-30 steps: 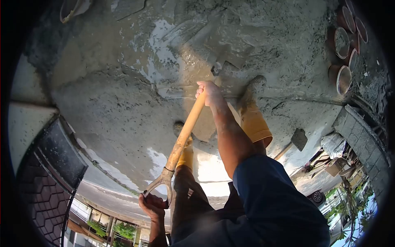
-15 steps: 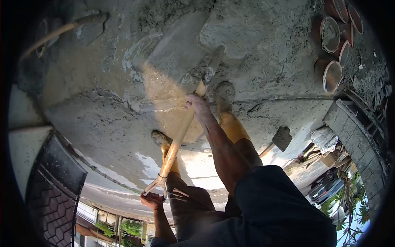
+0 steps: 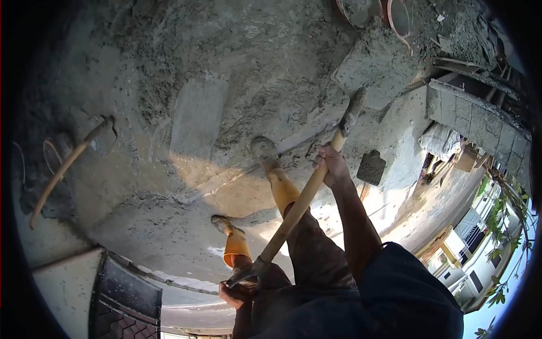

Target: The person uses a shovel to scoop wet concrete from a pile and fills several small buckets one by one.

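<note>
My right hand (image 3: 333,162) is wrapped round the wooden shaft of a shovel (image 3: 299,212), near its metal socket. Lower down, my left hand (image 3: 234,296) grips the handle at the shaft's other end. The shaft slants up to the right, in front of my legs. At its far end, the grey blade area (image 3: 375,70) is covered with wet cement and its edges blend into the mix. Wet grey cement (image 3: 271,73) spreads over the ground ahead. My yellow boots (image 3: 282,189) stand on the wet ground, one in front of the other.
Buckets (image 3: 400,17) stand at the top right. Another shovel (image 3: 65,165) lies at the far left beside a bucket (image 3: 55,152). A dark spade head (image 3: 371,168) is right of my right hand. A block wall (image 3: 474,116), a white sack (image 3: 440,140) and a gate (image 3: 129,288) edge the area.
The view has turned. The shovel and both my hands have swung rightward in view, and the blade end now lies farther right, at a cement heap. The buckets have shifted toward the top edge.
</note>
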Motion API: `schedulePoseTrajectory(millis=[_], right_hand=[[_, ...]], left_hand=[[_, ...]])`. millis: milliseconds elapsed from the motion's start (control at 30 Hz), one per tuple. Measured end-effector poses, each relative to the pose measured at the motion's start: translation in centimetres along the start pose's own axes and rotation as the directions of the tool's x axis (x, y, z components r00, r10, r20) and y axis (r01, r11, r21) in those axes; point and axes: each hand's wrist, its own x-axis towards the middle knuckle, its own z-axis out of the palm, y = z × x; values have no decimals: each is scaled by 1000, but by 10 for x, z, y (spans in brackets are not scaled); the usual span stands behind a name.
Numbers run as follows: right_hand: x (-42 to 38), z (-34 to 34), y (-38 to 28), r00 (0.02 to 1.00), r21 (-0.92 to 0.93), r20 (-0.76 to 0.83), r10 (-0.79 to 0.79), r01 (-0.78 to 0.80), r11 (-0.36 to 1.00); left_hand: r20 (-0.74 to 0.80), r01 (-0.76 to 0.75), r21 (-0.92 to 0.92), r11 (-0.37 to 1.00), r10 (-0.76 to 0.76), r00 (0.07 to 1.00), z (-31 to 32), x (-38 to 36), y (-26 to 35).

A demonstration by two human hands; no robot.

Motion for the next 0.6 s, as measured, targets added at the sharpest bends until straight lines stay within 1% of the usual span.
schedulePoseTrajectory(millis=[33, 67, 100, 133, 167, 233, 267, 300, 333, 367, 400, 433, 467, 533, 567, 600], right_hand=[[0, -9, -29, 997, -65, -75, -30, 25, 998], [0, -20, -57, 991, -105, -106, -76, 65, 992], [5, -32, -83, 981, -166, -182, -68, 37, 985], [11, -44, -107, 965, -134, -239, -107, 77, 988], [12, -50, -131, 957, -199, -270, -105, 51, 979], [24, -66, -168, 933, -373, -313, -178, 52, 927], [32, -72, -184, 911, -420, -367, -188, 18, 908], [38, -74, -196, 903, -445, -385, -189, -3, 896], [47, -78, -205, 917, -522, -336, -215, 9, 853], [52, -70, -210, 908, -526, -327, -262, 56, 849], [66, -70, -215, 913, -500, -309, -265, 82, 862], [64, -60, -220, 934, -478, -261, -244, 94, 873], [68, -53, -219, 933, -466, -268, -240, 93, 880], [67, -39, -217, 901, -373, -248, -356, 250, 893], [58, -33, -214, 886, -382, -236, -400, 294, 876], [46, -24, -213, 884, -374, -228, -408, 308, 875]], left_hand=[[4, -6, -5, 1000, 6, 1000, 2, 15, 34], [102, 118, -126, 985, -105, 989, 7, 4, 81], [211, 249, -231, 940, -202, 956, 10, 10, 133], [325, 382, -316, 868, -280, 903, 12, 17, 187], [440, 512, -377, 772, -337, 832, 13, 27, 240], [660, 740, -417, 527, -384, 645, 11, 54, 341], [759, 831, -396, 389, -370, 535, 11, 73, 390], [845, 904, -350, 245, -333, 418, 10, 95, 438], [914, 955, -280, 100, -277, 297, 11, 120, 486], [912, 956, -274, 107, -287, 293, 16, 130, 503], [925, 964, -266, -11, -283, 252, 20, 141, 514], [938, 958, -258, -127, -272, 216, 22, 153, 525], [943, 951, -250, -183, -268, 196, 20, 166, 534], [942, 967, -240, -84, -259, 211, 19, 179, 525], [960, 954, -231, -190, -206, 192, 20, 179, 512], [960, 954, -238, -183, -195, 202, 16, 177, 499]])
